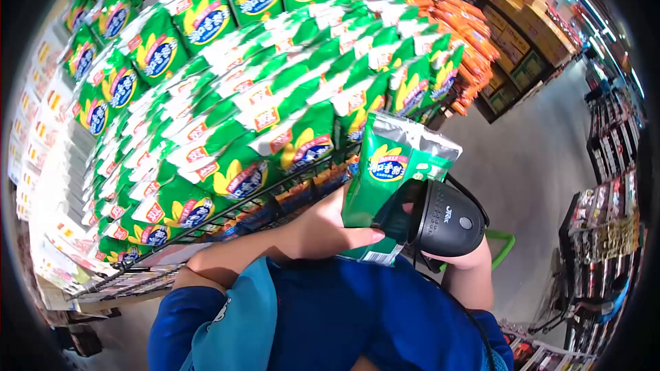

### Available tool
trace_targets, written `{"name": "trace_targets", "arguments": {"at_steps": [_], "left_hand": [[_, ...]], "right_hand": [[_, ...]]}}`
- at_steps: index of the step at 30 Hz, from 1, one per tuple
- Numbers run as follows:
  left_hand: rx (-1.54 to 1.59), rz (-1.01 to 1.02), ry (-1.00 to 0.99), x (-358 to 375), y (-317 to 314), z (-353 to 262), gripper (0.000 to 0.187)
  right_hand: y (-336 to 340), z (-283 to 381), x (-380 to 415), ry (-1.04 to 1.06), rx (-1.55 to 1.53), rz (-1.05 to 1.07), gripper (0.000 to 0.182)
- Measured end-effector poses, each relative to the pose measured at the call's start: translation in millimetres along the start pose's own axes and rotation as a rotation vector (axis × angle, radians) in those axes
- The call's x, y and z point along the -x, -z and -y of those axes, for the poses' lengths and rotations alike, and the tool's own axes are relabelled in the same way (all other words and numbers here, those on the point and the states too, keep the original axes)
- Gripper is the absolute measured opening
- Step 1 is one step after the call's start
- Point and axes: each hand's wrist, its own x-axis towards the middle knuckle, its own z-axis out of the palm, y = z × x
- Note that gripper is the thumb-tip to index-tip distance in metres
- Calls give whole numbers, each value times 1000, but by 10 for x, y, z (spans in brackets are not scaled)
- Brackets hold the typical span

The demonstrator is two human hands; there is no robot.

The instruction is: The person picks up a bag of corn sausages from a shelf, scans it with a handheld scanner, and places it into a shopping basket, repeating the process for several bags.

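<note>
Green packet [375, 196], with a silvery top edge, is held in front of the person, just beyond the blue top and beside the near right part of the display. Largest of all is that display: rows of green and white bags [254, 99] with yellow-and-blue print, piled over the left and far middle behind a black wire rack edge [268, 192]. The grey floor [533, 137] runs down the right side, with stocked shelves [605, 213] along its right edge and cartons [509, 34] at the far right. Nearest lies the blue top [330, 316], with a teal panel at its left. Orange packets [464, 38] are heaped past the far right end of the green bags. The right hand [464, 257] grasps a black handheld device [450, 220], which hides most of the fingers; it sits just right of the packet, overlapping it in view. The left hand [337, 223] grips the packet, thumb across its front. Smallest are a green bar [505, 247] right of the device and a striped barcode [378, 257] at the packet's near end.
</note>
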Motion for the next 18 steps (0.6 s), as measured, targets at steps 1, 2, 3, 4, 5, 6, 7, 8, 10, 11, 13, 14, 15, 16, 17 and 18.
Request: {"name": "trace_targets", "arguments": {"at_steps": [1,2,3,4,5,6,7,8,10,11,13,14,15,16,17,18], "left_hand": [[36,-37,19,41,5,-10,67],[27,-6,-71,56,19,-24,65],[10,-30,-58,113,13,-99,66],[-36,-76,-30,160,20,-159,64],[-81,-121,-2,206,27,-221,62],[-93,-154,-30,250,40,-343,61],[-106,-188,-57,294,65,-495,59],[-120,-221,-82,344,94,-584,57],[19,-426,-180,416,144,-641,47],[129,-504,-183,430,162,-717,44],[327,-578,-304,410,219,-814,42],[416,-561,-413,376,257,-836,42],[448,-558,-436,354,259,-932,43],[483,-553,-456,346,245,-1031,44],[522,-548,-475,342,241,-1104,45],[503,-515,-499,348,268,-1115,46]], "right_hand": [[-66,9,-17,1,-47,-38,51],[-76,20,-52,42,66,-7,57],[-86,31,-87,86,180,20,63],[-96,42,-122,134,291,42,70],[-98,104,-134,132,295,36,67],[-109,147,-164,37,160,32,65],[-127,189,-191,-168,-235,-38,63],[-210,280,-252,-428,-596,-178,61],[-124,172,-203,-81,-433,-98,65],[-90,141,-197,92,-365,-77,66],[-39,188,-226,-52,-285,-118,66],[-10,232,-245,-139,-224,-126,67],[6,279,-311,-121,-189,-81,67],[22,329,-370,-108,-152,-39,68],[39,389,-422,-97,-112,3,69],[36,482,-470,-92,-123,14,68]]}}
